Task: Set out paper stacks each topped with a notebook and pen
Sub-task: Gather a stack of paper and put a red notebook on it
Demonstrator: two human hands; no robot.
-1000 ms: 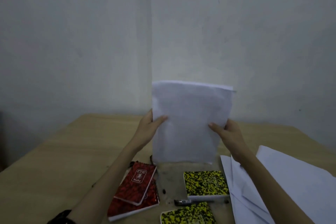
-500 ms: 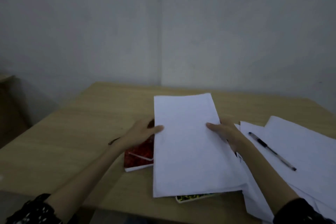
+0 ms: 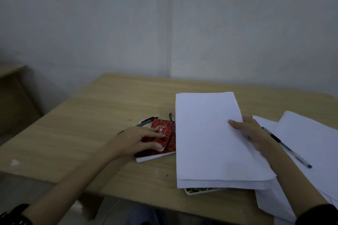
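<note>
A: Start with the table [image 3: 76, 133]; where is the open room?

B: The whole left half and the far strip are bare wood; the right side is crowded with loose sheets [image 3: 314, 144] that run off the near right edge; so a new stack wants to go left or far, I judge.

A: And the paper stack [image 3: 210, 142] itself?

B: It lies flat near the middle, long side running near to far; its near end covers a yellow-patterned notebook [image 3: 199, 189] that sits close to the near table edge; the right hand [image 3: 250, 133] holds the stack's right edge, thumb on top and fingers tucked under, a narrow pinch on the paper.

A: How should the step go well, then?

B: My guess is a notebook is being chosen; the left hand [image 3: 139, 139] rests spread on the small red notebook [image 3: 161, 133], fingers flat and gripping nothing firmly that I can see; that pad sits on a larger red notebook [image 3: 155, 155], so lift only the top one, sliding it clear rather than dragging both; keep the right hand steady so the sheets stay square.

A: Pens?

B: One black pen [image 3: 146, 121] lies just beyond the red pads; another pen [image 3: 285, 147] rests on the loose sheets at right; a third dark tip [image 3: 171, 116] peeks out beside the stack's left edge; mind none rolls toward the near edge.
</note>
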